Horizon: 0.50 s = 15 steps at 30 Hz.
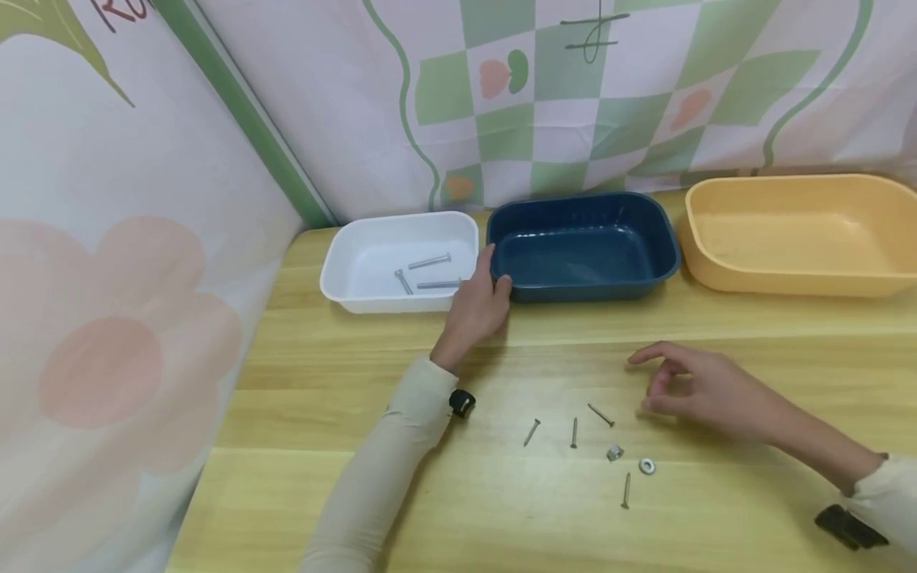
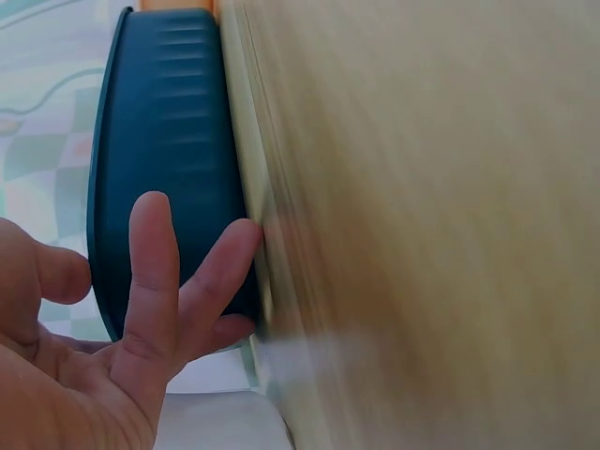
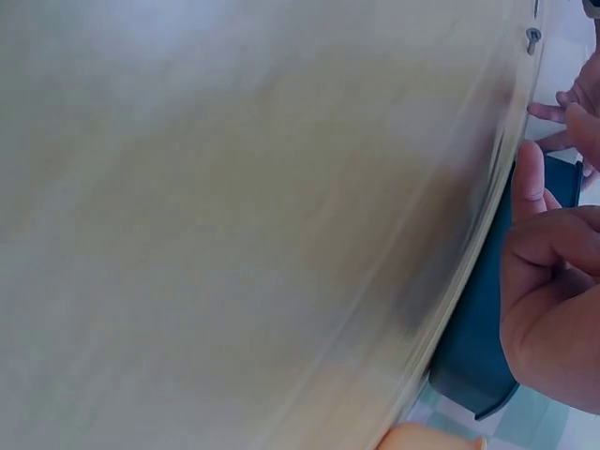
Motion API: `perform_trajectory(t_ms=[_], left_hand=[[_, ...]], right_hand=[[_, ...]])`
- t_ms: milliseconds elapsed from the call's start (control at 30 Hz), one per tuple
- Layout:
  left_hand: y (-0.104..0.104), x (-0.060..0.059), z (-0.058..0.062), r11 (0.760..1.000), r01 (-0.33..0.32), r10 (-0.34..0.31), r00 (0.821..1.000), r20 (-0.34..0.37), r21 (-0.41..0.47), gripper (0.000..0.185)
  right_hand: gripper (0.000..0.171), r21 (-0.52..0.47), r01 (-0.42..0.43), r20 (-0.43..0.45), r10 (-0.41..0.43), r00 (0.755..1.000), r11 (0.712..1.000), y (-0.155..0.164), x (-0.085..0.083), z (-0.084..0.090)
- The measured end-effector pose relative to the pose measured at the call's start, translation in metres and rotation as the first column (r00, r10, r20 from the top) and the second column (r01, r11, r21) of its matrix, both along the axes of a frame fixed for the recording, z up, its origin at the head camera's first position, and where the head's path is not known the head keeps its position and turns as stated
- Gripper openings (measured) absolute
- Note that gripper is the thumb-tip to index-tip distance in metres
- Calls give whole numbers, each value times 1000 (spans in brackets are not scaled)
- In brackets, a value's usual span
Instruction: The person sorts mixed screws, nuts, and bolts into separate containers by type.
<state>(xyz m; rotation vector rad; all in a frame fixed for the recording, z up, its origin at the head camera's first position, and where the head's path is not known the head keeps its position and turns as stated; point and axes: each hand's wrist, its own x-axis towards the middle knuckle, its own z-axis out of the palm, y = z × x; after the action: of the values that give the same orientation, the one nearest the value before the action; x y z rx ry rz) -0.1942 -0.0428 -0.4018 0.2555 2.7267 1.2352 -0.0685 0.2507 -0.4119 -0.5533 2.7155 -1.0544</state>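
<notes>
**Left hand at the blue tray corner, loose fasteners near the right hand**

Head view: the left hand (image 1: 478, 306) is seen at the near left corner of the blue tray (image 1: 583, 243), fingers relaxed and touching its rim, holding nothing. Left of the blue tray, three bolts (image 1: 428, 261) lie in the white tray (image 1: 397, 261); right of it stands the yellow tray (image 1: 798, 232). Well in front of the blue tray, the right hand (image 1: 705, 390) hovers, fingers loosely curled and empty, just beside the nearest screw (image 1: 600, 415); a nut (image 1: 614, 453) and washer (image 1: 647, 465) lie nearer the viewer. A pinch along the shank would be judged steadiest.

Left wrist view: spread fingers (image 2: 155, 272) are shown against the tray wall.

Right wrist view: blurred tabletop; curled fingers (image 3: 553, 244) are shown empty.
</notes>
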Motion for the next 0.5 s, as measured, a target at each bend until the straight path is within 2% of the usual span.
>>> perform_trajectory(t_ms=[200, 500], left_hand=[[2, -1, 1, 1000, -6, 5, 998, 62, 12, 61], [1, 0, 2, 1000, -6, 5, 998, 70, 11, 64]], right_hand=[[51, 8, -34, -39, 35, 999, 999, -8, -1, -1], [52, -8, -82, 60, 82, 995, 997, -30, -7, -2]])
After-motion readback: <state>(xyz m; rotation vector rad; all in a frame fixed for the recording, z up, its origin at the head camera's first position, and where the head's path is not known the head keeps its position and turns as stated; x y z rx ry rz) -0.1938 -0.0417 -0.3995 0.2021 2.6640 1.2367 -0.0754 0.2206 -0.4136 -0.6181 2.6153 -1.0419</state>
